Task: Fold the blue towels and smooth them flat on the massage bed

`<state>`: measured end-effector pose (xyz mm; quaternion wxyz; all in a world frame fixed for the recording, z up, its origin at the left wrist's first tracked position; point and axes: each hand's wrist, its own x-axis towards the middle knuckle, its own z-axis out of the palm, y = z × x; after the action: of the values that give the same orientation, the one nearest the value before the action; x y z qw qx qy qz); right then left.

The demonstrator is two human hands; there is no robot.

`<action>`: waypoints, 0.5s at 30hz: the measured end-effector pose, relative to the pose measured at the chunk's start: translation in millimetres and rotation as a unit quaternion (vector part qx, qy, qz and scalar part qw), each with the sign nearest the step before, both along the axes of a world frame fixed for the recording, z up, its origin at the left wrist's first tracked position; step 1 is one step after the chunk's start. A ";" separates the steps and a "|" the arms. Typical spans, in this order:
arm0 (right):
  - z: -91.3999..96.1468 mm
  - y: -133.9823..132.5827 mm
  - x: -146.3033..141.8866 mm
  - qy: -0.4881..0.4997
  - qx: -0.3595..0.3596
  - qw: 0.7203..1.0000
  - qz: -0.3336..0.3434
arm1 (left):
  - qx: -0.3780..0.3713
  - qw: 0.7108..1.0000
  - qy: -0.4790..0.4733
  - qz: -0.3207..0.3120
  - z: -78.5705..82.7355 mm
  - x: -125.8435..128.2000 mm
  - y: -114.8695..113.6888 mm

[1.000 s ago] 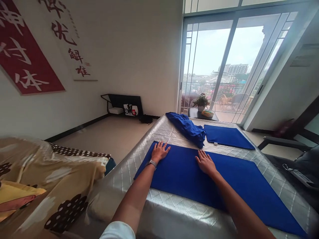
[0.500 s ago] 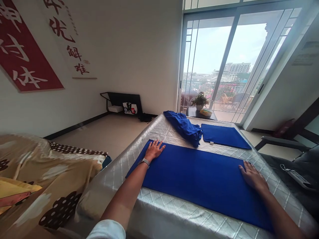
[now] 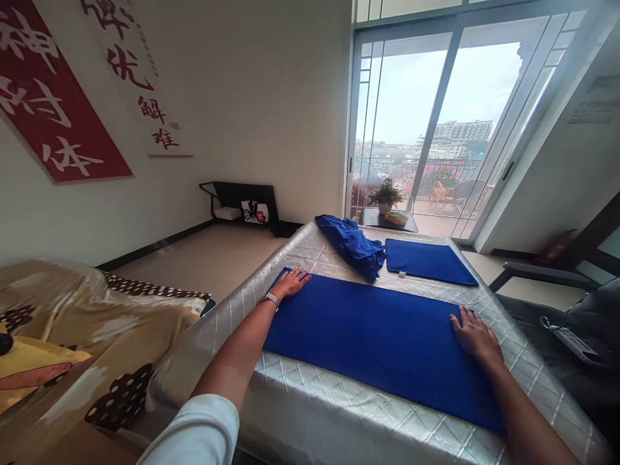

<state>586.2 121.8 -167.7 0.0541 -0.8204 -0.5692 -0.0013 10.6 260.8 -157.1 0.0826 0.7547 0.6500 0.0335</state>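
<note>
In the head view, the blue cloth point(image 3: 368, 336) lies flat on the near part of the silver-covered table point(image 3: 310, 394). Your left hand point(image 3: 290, 283) rests open-palmed at its far left corner, your right hand point(image 3: 477, 334) at the far right, fingers slightly spread, gripping nothing. It looks light, soft, easily wrinkled; pinch it by those corners. A second ago, your right hand lay midway along the far edge.

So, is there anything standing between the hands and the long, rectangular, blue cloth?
Nothing visible: the left hand lies on the long, rectangular, blue cloth, the right hand across its right edge. The crumpled blue fabric lies beyond it.
</note>
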 end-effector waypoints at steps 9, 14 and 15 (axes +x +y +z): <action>-7.4 2.8 4.1 -0.001 0.017 1.000 -0.001 | 0.037 0.998 0.002 0.050 -4.5 -36.1 -2.0; -0.1 0.7 2.2 0.013 0.008 1.000 -0.007 | 0.056 0.997 0.007 0.050 -7.5 -34.4 -3.0; 1.2 0.1 1.9 0.015 0.006 1.000 -0.006 | 0.058 0.997 0.007 0.049 -7.7 -33.5 -3.4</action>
<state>588.1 121.8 -166.5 0.0669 -0.8236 -0.5632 0.0072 -22.9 257.4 -164.8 0.0318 0.7256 0.6838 0.0698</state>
